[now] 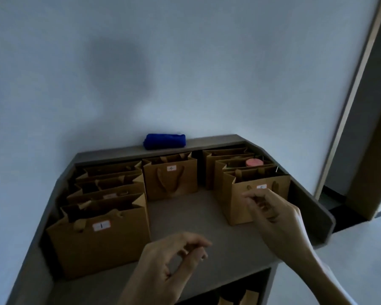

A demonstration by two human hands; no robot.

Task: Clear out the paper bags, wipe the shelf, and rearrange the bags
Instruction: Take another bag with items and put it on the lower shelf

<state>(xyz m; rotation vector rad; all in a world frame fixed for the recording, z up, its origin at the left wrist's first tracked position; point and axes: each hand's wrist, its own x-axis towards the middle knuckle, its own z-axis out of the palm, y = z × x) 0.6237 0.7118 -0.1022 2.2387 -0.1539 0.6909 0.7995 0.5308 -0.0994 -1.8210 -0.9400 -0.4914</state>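
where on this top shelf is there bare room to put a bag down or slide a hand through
Bare shelf surface runs down the middle, between bag 1 at left, bag 4 behind and bag 5 at right, under both hands. The left and right rows are packed tight. The back ledge holds a blue cloth.

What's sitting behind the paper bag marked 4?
Behind the bag marked 4 runs the shelf's raised back ledge, and a folded blue cloth lies on it against the wall. The shelf floor directly behind the bag is hidden by the bag itself.
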